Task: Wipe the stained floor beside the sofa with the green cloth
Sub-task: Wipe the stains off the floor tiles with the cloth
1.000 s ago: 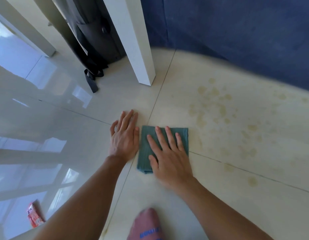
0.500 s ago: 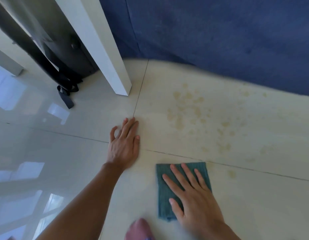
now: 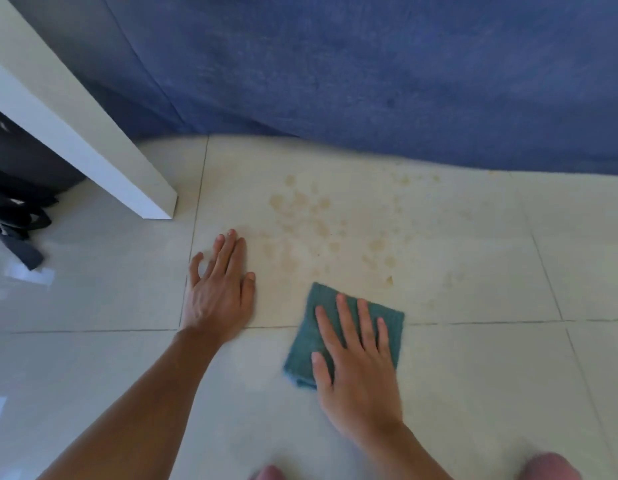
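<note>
A folded green cloth point(image 3: 312, 327) lies flat on the pale tiled floor, just below a patch of yellowish-brown stains point(image 3: 314, 220) that spreads toward the blue sofa point(image 3: 369, 71). My right hand point(image 3: 356, 368) presses flat on the cloth with its fingers spread, covering its right half. My left hand point(image 3: 219, 289) rests palm down on the bare tile to the left of the cloth, fingers apart, holding nothing. Its fingertips touch the left edge of the stained patch.
A white furniture leg point(image 3: 134, 178) stands on the floor at the upper left. A black bag with straps point(image 3: 16, 216) sits behind it at the left edge. My knees point(image 3: 549, 467) show at the bottom edge.
My right hand has slid the cloth from beside my left hand to the right and nearer to me, then up toward the stains. My left hand has stayed planted. My head has moved closer to the sofa.
</note>
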`<action>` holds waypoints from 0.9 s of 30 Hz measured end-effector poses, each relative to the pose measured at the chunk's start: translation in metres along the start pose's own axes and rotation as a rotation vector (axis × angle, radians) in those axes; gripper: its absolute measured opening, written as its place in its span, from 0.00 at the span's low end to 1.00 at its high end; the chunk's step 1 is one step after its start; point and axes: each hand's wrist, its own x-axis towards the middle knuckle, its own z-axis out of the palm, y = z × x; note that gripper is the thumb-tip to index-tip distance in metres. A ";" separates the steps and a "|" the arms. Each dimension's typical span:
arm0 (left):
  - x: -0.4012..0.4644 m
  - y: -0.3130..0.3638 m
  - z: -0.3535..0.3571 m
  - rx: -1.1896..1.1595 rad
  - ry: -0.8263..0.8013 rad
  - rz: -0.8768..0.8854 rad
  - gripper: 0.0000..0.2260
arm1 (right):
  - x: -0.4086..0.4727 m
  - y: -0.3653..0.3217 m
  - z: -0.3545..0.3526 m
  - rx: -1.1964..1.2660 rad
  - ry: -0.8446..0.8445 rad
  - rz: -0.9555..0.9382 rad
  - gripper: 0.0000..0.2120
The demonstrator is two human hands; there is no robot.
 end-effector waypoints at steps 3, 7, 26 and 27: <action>-0.001 0.001 0.000 -0.007 -0.004 -0.004 0.28 | -0.019 0.059 -0.014 -0.087 -0.008 -0.034 0.33; 0.001 0.001 0.000 0.007 -0.008 -0.009 0.28 | 0.031 0.041 -0.018 -0.006 0.035 0.406 0.32; 0.039 0.003 -0.004 0.040 -0.048 0.045 0.34 | 0.051 0.082 -0.028 -0.048 -0.013 0.227 0.32; 0.038 0.004 -0.004 0.043 -0.051 0.048 0.34 | 0.044 0.102 -0.033 -0.052 -0.007 0.237 0.32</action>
